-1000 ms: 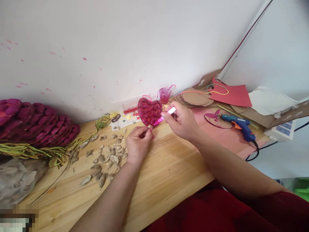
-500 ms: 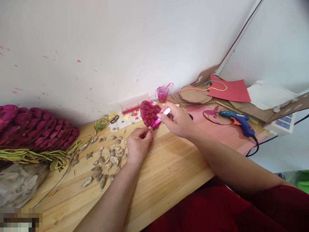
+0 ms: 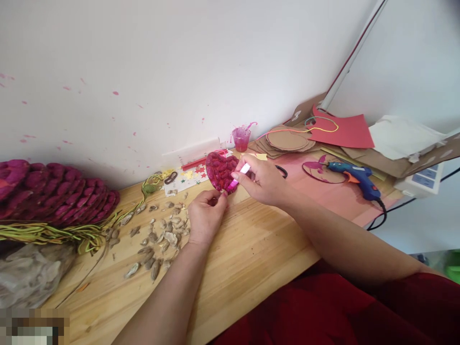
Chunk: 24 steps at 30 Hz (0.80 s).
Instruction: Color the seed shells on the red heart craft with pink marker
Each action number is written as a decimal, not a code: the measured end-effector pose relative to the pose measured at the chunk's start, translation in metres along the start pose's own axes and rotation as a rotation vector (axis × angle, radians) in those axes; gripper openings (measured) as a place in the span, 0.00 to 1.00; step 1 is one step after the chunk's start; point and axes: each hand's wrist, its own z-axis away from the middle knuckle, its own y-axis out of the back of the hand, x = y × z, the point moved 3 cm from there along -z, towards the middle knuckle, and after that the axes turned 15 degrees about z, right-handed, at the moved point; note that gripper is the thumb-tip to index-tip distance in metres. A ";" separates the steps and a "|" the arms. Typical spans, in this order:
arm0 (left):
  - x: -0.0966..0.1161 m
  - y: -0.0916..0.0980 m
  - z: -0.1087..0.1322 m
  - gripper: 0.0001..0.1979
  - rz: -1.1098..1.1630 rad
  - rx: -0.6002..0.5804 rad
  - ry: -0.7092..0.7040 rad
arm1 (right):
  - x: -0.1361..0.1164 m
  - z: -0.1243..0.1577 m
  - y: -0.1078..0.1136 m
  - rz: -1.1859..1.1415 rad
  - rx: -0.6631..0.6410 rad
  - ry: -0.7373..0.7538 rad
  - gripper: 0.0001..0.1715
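Note:
My left hand (image 3: 205,215) pinches the lower edge of a round, magenta-painted disc (image 3: 219,168) covered with peanut shells, which it holds tilted up off the wooden table. In my right hand (image 3: 264,181) is a small paintbrush (image 3: 245,168) with a white handle, its pink end against the disc's lower right part. My right fingers are closed around the handle and partly hide it. Behind the disc stands a clear cup of pink paint (image 3: 241,139). Loose peanut shells (image 3: 170,238) lie scattered left of my left hand.
Finished-looking magenta shell discs (image 3: 61,189) form a long row at the left, beside green cords (image 3: 53,233) and a plastic bag (image 3: 32,273). At the right lie cardboard discs (image 3: 287,140), red paper (image 3: 345,129) and a blue glue gun (image 3: 359,179). A star sheet (image 3: 190,177) lies by the wall.
The disc has turned slightly, its face now more towards me and a little to the left. The brush end stays at its lower right, and both hands keep their grips.

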 end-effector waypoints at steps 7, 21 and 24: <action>-0.001 0.002 -0.001 0.11 -0.075 0.008 -0.031 | 0.005 -0.002 0.002 0.067 0.027 -0.016 0.08; -0.007 0.004 -0.003 0.14 0.193 0.036 0.096 | 0.003 -0.001 0.008 -0.005 0.053 -0.053 0.10; -0.005 0.004 -0.004 0.13 0.224 0.044 0.053 | 0.000 0.000 0.012 -0.052 0.093 -0.046 0.10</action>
